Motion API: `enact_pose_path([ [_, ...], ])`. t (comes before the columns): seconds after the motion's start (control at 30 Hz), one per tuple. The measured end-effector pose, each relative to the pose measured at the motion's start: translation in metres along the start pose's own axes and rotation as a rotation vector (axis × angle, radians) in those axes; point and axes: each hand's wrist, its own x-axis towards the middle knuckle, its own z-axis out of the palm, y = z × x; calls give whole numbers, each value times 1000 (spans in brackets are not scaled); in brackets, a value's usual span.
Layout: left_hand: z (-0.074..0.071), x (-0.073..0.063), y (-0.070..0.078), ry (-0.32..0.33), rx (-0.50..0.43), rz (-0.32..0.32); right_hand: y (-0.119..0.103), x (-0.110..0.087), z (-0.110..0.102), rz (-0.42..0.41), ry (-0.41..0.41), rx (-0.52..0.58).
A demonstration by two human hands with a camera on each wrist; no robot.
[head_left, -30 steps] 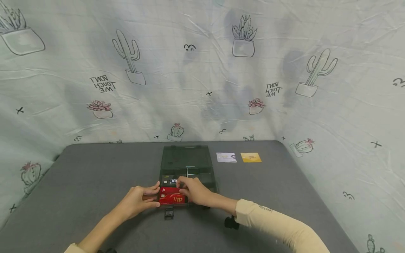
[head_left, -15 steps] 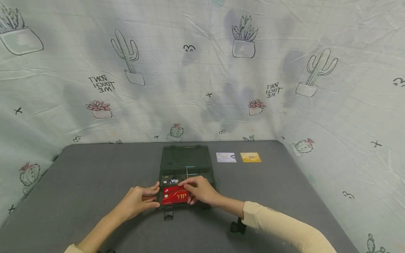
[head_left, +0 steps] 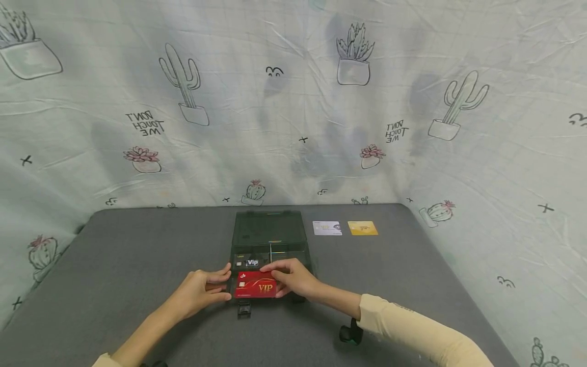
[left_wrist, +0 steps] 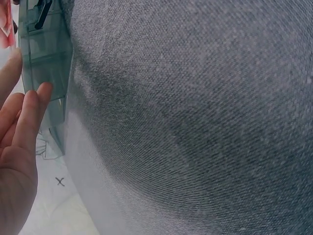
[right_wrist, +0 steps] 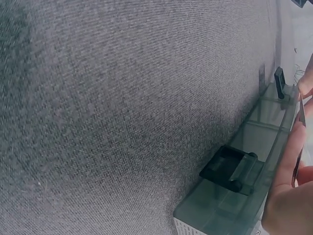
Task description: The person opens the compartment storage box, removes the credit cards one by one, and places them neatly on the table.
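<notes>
A dark green see-through compartment box (head_left: 308, 257) stands on the grey table with its lid (head_left: 269, 228) flipped back. My right hand (head_left: 295, 278) pinches the right end of a red VIP card (head_left: 255, 285) over the front left of the box; the wrist view shows the card edge-on, slightly above the rim. A dark VIP card (head_left: 246, 263) lies in the back left compartment. At the box's left side, my left hand (head_left: 202, 290) touches the wall with extended fingers. In the left wrist view those fingers (left_wrist: 33, 110) rest along the green wall.
A pale purple card (head_left: 327, 228) and a yellow card (head_left: 363, 228) lie flat to the right of the lid. Two dark latches, one of them (right_wrist: 229, 167) near the right hand, hang at the box's front. A cactus-print cloth (head_left: 293, 102) rises behind the table.
The red card has shifted to the right and appears lifted from its place in the front left of the box. My right hand has moved right with it; the left hand stays put.
</notes>
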Motion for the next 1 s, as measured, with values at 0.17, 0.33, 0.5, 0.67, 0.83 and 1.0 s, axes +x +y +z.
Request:
enact_pose_path([
  [0.17, 0, 0, 0, -2, -7, 2, 1, -2, -2, -6, 12, -6],
  [0.33, 0, 0, 0, 2, -3, 1, 3, -3, -2, -19, 38, 14],
  [0.5, 1, 0, -1, 4, 8, -1, 5, -4, -3, -23, 60, 64],
  [0.67, 2, 0, -2, 9, 9, 4, 7, -4, -5, -22, 37, 79],
  [0.83, 2, -1, -3, 16, 19, 11, 9, -5, -7, 1, -24, 113],
  [1.0, 2, -2, -4, 16, 9, 10, 12, -4, -9, 13, -69, 120],
])
